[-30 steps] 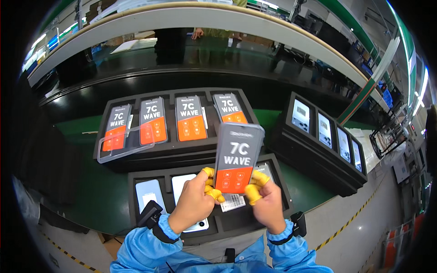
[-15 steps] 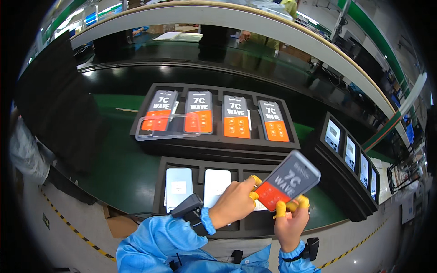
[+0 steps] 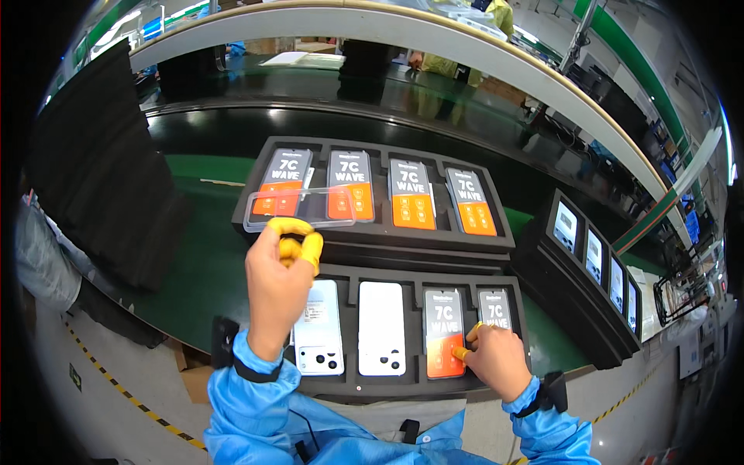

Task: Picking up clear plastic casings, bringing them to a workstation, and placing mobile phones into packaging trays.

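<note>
My left hand [image 3: 277, 291], yellow covers on its fingertips, is raised over the near tray's left end. Its fingers curl loosely with a gap between them, beside the lower edge of a clear plastic phone case [image 3: 329, 225]. That case lies across two phones in the far tray. My right hand [image 3: 502, 360] is low over the near tray, two covered fingertips apart and touching the right edge of a grey-and-orange-faced smartphone [image 3: 443, 335]. The same hand hides the lower part of another such phone [image 3: 494, 304]. Left of them lie a pale-blue phone [image 3: 319, 341] and a white phone [image 3: 381, 325], camera ends toward me.
The far black foam tray [image 3: 372, 239] holds several grey-and-orange-faced phones. At the right stands a stack of black trays [image 3: 570, 302] with phones in the top one. Tall black foam sheets [image 3: 108, 170] rise on the left. A shelf beam [image 3: 434, 31] crosses the back.
The phone held in both hands has left the air; grey-and-orange phones now show in the near tray's right slots. My left hand moved up and left to the case, the right stayed low.
</note>
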A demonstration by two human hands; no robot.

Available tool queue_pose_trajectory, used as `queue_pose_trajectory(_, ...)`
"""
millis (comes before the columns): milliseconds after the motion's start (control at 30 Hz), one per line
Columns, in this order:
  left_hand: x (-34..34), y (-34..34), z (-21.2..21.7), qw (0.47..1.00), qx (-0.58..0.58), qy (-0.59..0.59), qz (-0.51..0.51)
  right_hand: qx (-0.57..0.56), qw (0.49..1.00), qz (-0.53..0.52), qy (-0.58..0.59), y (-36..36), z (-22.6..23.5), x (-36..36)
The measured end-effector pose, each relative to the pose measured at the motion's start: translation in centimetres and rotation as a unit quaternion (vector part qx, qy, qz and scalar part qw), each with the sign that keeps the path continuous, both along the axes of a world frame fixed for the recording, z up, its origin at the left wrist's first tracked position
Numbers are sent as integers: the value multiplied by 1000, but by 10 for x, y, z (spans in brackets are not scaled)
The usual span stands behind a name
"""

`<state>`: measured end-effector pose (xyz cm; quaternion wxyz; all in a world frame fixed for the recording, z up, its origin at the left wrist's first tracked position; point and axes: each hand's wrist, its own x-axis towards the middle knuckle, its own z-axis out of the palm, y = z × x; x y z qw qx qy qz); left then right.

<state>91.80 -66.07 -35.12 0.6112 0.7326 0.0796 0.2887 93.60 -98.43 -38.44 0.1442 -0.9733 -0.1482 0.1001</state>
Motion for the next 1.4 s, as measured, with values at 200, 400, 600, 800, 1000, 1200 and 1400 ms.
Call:
queue_pose_trajectory(200,13,9,-15,941,283,114,148,10,892,419,-171,62,17,38)
queue_pose_trajectory(400,28,23,-34,994,39,-66,72,-75,763,621,-165,100,16,86)
queue_pose_trajectory(600,38,21,-26,988,-118,-35,88,-76,680,696,-216,91,13,97)
queue_pose_trajectory(800,60,16,-4,978,-29,-117,171,65,653,679,-328,87,4,103)
queue_pose_trajectory(1000,54,15,7,954,-189,-228,49,357,791,344,-359,83,14,65)
queue_pose_trajectory(1200,54,-27,4,804,-516,-103,-277,770,629,-51,95,54,13,41)
queue_pose_trajectory(1400,50,-99,-34,778,-478,7,-408,735,635,-59,233,63,-2,33)
